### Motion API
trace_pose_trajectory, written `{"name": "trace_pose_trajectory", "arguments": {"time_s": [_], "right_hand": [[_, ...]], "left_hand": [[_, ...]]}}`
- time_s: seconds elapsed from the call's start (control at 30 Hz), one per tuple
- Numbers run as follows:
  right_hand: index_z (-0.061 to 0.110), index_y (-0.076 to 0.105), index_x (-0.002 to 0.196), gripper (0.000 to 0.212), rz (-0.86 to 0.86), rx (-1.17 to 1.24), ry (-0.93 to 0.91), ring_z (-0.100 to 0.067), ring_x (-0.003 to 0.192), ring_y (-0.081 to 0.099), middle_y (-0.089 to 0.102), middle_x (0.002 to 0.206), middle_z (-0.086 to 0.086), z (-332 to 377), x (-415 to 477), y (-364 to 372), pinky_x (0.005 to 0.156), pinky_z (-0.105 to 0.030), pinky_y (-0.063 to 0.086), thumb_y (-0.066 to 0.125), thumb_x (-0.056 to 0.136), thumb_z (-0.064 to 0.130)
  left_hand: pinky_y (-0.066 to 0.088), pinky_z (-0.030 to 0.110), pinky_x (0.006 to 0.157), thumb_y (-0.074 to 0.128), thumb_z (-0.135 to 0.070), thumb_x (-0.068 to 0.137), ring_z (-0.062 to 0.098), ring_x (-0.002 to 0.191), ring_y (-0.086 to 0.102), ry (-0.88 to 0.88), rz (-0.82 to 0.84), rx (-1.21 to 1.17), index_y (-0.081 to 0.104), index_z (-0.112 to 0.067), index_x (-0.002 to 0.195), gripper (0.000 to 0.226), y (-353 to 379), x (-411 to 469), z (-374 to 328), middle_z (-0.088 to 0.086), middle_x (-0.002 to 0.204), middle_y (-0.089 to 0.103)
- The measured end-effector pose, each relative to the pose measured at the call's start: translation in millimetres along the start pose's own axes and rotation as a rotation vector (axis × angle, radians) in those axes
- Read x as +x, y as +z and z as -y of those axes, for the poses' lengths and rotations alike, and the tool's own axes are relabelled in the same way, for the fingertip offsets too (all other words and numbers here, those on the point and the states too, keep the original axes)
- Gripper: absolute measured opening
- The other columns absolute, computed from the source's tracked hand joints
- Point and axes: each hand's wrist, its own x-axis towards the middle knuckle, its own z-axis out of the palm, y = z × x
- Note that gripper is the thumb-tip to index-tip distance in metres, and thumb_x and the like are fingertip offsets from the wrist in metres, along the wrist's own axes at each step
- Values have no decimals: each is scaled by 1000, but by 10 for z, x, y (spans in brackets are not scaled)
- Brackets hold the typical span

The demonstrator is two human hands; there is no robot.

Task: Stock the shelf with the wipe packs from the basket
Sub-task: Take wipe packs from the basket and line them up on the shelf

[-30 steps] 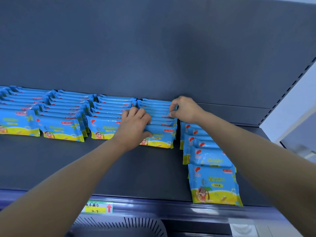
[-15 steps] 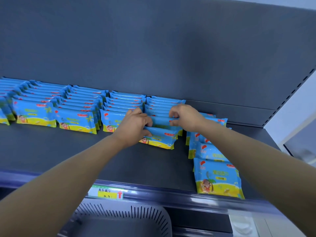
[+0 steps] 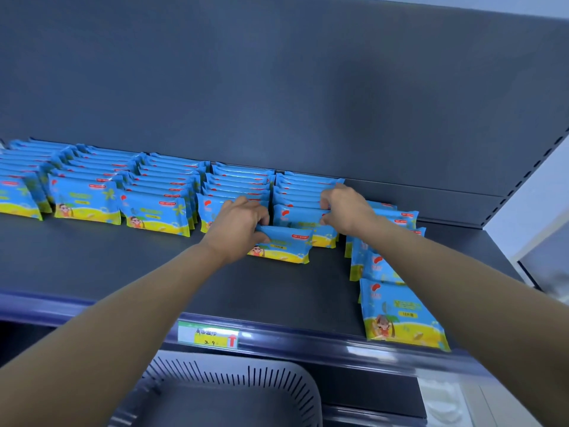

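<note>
My left hand point(image 3: 237, 224) grips the near pack point(image 3: 288, 245) by its left end on the shelf point(image 3: 123, 272), my right hand point(image 3: 346, 211) pinches the row point(image 3: 303, 192) behind it; I judge it light, soft, slick, best held across its short ends.

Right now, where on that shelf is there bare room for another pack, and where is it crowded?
Free: on the shelf, the strip between the upright rows and the price tag; the gap between the front pack in the left hand and the leaning row at right. Crowded: the back, rows edge to edge, where the right hand grips the end row.
</note>
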Motion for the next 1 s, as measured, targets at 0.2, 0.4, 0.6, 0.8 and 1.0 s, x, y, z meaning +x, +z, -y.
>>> {"name": "trace_pose_trajectory", "arguments": {"time_s": [0.2, 0.4, 0.6, 0.8, 1.0], "right_hand": [[4, 63, 102, 24, 16, 271, 77, -23, 100, 56, 60, 113, -12, -140, 37, -107, 77, -27, 43, 71, 80, 9], [5, 64, 100, 26, -157, 468, 263, -23, 89, 57, 62, 111, -13, -346, 70, -164, 67, -26, 44, 45, 86, -6], [5, 65, 103, 29, -177, 543, 358, -28, 95, 63, 63, 112, -15, -535, 188, -163, 71, -30, 51, 42, 88, -5], [7, 66, 103, 25, -126, 554, 312, -17, 78, 55, 59, 95, -5, -564, 329, -81, 49, -17, 41, 50, 86, -2], [9, 64, 111, 24, -162, 573, 261, -16, 88, 55, 64, 112, -8, -591, 506, -38, 67, -19, 46, 51, 91, 3]], "left_hand": [[21, 27, 75, 68, -32, 80, 17, 93, 40, 35, 2, 36, 58, -16, 94, 23, 128, 202, -223, -5, 90, 53], [28, 36, 95, 62, -38, 82, 25, 113, 34, -5, -23, 142, 41, -19, 131, 57, 254, 371, -396, 4, 128, 36], [27, 36, 96, 65, -50, 74, 22, 116, 32, 101, 45, 342, 25, -25, 140, 81, 367, 362, -372, 1, 133, 30], [26, 36, 94, 59, -47, 81, 24, 116, 34, 149, -9, 443, 26, -20, 140, 73, 403, 422, -357, 3, 132, 35], [22, 39, 102, 63, -51, 75, 26, 126, 29, 145, 18, 446, 25, -21, 141, 82, 398, 409, -297, 4, 141, 29]]}}
